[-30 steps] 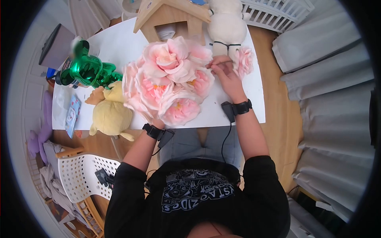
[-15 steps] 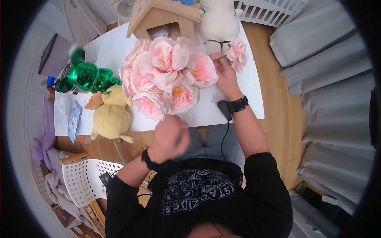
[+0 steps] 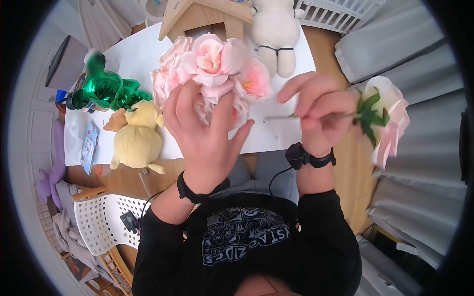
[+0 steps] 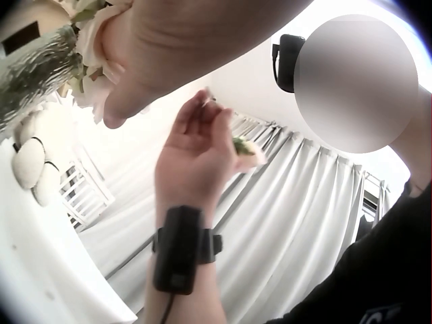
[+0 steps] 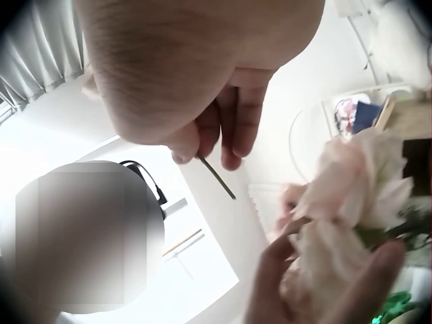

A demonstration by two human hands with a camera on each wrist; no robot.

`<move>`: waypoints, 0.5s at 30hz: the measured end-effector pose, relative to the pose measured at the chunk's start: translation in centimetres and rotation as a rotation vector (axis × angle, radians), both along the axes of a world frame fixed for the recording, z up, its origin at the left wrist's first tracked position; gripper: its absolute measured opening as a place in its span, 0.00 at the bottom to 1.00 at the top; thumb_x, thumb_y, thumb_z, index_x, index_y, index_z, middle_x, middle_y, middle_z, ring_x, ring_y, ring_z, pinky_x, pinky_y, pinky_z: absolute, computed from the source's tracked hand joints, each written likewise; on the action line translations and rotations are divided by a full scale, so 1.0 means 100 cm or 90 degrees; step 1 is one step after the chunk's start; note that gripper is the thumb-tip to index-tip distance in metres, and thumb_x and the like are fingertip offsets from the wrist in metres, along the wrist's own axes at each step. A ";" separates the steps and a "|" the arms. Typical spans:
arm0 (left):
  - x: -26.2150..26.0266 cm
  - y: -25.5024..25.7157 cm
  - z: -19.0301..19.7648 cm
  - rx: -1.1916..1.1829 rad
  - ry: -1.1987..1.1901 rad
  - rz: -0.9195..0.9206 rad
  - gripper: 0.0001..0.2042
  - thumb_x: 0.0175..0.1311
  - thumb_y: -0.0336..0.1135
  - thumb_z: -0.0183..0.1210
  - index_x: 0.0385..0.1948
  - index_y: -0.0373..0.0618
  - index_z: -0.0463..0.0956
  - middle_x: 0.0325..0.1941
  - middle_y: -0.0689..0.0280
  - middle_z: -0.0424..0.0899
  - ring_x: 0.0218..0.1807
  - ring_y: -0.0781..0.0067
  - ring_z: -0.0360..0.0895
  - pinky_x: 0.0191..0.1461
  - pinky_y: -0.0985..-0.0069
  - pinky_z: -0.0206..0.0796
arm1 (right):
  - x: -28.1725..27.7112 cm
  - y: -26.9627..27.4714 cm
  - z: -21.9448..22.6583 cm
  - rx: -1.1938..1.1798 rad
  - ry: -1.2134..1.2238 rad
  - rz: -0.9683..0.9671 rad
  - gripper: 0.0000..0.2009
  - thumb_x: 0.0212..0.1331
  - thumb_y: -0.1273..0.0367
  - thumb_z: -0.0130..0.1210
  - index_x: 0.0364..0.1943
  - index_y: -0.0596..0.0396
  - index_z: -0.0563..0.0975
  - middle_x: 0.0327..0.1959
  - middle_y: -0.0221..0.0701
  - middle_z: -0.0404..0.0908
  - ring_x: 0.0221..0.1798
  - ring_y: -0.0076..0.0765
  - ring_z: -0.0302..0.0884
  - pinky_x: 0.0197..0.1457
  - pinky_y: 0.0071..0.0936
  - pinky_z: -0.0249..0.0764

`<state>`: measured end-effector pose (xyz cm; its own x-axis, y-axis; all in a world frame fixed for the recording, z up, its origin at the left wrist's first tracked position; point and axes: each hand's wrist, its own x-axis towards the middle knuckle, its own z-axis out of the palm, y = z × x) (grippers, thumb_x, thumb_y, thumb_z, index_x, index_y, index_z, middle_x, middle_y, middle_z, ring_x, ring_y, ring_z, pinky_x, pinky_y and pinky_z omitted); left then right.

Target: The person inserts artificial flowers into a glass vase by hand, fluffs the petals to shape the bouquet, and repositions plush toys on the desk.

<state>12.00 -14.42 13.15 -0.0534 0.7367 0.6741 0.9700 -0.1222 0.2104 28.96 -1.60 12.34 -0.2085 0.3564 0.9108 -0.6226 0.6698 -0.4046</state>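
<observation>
Bouquet (image 3: pixel 212 69) of pink blooms raised above the white counter (image 3: pixel 276 133), gripped from below in the left hand (image 3: pixel 207 133), fingers (image 3: pixel 173 106) curled up around the bunch. Single rose (image 3: pixel 387 121) off to the right, past the counter edge, its thin stem pinched in the right hand (image 3: pixel 318 118), index finger stretched out. Yellow plush (image 3: pixel 136 138), green foil balloon (image 3: pixel 106 89), white plush (image 3: pixel 276 32) and wooden house (image 3: pixel 207 17) lying on the counter.
</observation>
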 end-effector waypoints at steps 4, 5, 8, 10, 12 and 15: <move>-0.009 0.011 -0.015 0.090 -0.020 0.025 0.26 0.38 0.28 0.75 0.47 0.47 0.83 0.67 0.49 0.69 0.64 0.41 0.68 0.64 0.51 0.62 | -0.024 -0.003 0.014 0.063 -0.121 0.044 0.08 0.70 0.71 0.62 0.42 0.54 0.73 0.37 0.37 0.80 0.41 0.44 0.82 0.45 0.37 0.80; -0.013 0.011 -0.015 0.102 -0.009 0.025 0.25 0.38 0.27 0.74 0.45 0.46 0.83 0.67 0.49 0.70 0.62 0.42 0.70 0.63 0.52 0.64 | -0.028 -0.001 0.012 0.041 -0.181 0.058 0.08 0.69 0.71 0.62 0.42 0.55 0.73 0.37 0.37 0.80 0.41 0.43 0.81 0.46 0.37 0.79; -0.022 0.011 -0.013 0.109 0.000 -0.018 0.24 0.36 0.26 0.74 0.42 0.45 0.82 0.65 0.48 0.71 0.59 0.43 0.72 0.60 0.55 0.67 | -0.033 0.006 -0.004 0.026 -0.255 0.029 0.07 0.69 0.73 0.62 0.43 0.57 0.73 0.38 0.37 0.80 0.41 0.41 0.80 0.47 0.35 0.77; -0.026 0.010 -0.013 0.112 -0.003 -0.027 0.24 0.35 0.26 0.75 0.41 0.44 0.82 0.65 0.49 0.72 0.58 0.43 0.73 0.58 0.55 0.68 | -0.035 0.008 -0.006 0.051 -0.271 -0.017 0.05 0.70 0.76 0.59 0.43 0.57 0.73 0.39 0.37 0.80 0.42 0.42 0.81 0.47 0.35 0.76; -0.029 0.009 -0.014 0.115 -0.007 -0.039 0.24 0.33 0.26 0.75 0.40 0.44 0.82 0.64 0.49 0.73 0.57 0.43 0.73 0.57 0.55 0.69 | -0.037 0.007 -0.009 0.025 -0.248 0.004 0.05 0.71 0.76 0.58 0.43 0.57 0.73 0.39 0.36 0.80 0.43 0.42 0.82 0.47 0.35 0.76; -0.035 0.009 -0.015 0.105 -0.034 -0.065 0.26 0.31 0.26 0.75 0.41 0.44 0.82 0.63 0.49 0.73 0.56 0.44 0.74 0.56 0.55 0.69 | -0.040 0.007 -0.014 -0.019 -0.213 0.023 0.04 0.70 0.76 0.58 0.42 0.57 0.73 0.38 0.35 0.80 0.44 0.41 0.82 0.48 0.35 0.76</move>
